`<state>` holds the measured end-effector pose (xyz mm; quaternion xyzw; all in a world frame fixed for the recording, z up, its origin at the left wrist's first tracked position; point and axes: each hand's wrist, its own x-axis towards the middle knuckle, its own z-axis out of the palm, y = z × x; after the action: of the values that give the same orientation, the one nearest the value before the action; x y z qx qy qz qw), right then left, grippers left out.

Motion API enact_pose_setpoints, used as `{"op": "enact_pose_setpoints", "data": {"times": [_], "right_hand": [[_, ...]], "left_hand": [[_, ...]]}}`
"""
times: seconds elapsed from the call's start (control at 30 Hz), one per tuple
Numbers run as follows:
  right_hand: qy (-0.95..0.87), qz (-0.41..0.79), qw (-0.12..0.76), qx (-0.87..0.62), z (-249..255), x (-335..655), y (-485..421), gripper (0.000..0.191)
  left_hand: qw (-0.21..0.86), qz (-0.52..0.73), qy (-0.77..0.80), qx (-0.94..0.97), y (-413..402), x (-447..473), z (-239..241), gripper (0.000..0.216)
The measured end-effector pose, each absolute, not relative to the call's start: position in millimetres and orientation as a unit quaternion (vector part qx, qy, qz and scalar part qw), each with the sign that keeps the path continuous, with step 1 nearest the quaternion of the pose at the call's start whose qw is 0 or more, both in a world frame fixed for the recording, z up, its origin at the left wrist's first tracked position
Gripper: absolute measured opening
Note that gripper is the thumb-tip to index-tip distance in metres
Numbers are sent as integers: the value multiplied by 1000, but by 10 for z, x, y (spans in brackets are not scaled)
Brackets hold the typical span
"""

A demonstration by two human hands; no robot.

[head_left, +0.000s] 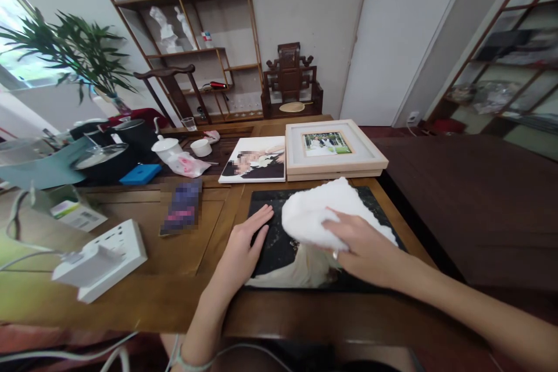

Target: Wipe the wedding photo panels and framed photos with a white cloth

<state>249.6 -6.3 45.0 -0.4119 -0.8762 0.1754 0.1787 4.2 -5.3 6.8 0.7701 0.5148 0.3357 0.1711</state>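
A large dark photo print (279,244) lies flat on the wooden table (174,296) in front of me. My left hand (244,250) rests open on its left edge, fingers stretched out flat. My right hand (361,247) presses a white cloth (322,212) onto the print, fingers laid over the cloth and gripping it. The cloth covers the middle and right of the print.
Behind the print lie a frameless photo panel (255,160) and a light wooden picture frame (333,148). To the left are a white power strip (104,258), a phone (183,206), a blue box (140,173), pots, cups and a plant (74,52). Shelves and a carved chair (291,81) stand behind.
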Motion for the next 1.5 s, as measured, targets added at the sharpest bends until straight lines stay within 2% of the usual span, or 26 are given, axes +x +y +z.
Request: {"op": "enact_pose_setpoints", "data": {"times": [0.07,0.2,0.43,0.63,0.97,1.13,1.37,1.5], "right_hand": [[-858,170,201,-442,466,2423,133,19],[-865,174,214,-420,555,2096,449,30],[-896,164,189,-366,610,1637,582,27],[-888,141,165,-405,559,2211,505,19],[-844,42,136,-517,427,3440,369,24],[-866,33,133,-482,334,3329,421,20],[-935,58,142,-320,274,3020,-53,36],[-954,124,108,-250,399,2799,-549,22]], "left_hand": [[166,338,512,772,-53,39,68,35],[168,339,516,768,-61,38,73,34],[171,331,518,770,-62,52,110,32],[176,336,523,763,-50,38,70,33],[170,339,521,765,-36,38,60,32],[171,331,521,768,-31,38,68,33],[169,333,524,765,-28,47,62,32],[170,331,524,766,-21,40,47,33]]}}
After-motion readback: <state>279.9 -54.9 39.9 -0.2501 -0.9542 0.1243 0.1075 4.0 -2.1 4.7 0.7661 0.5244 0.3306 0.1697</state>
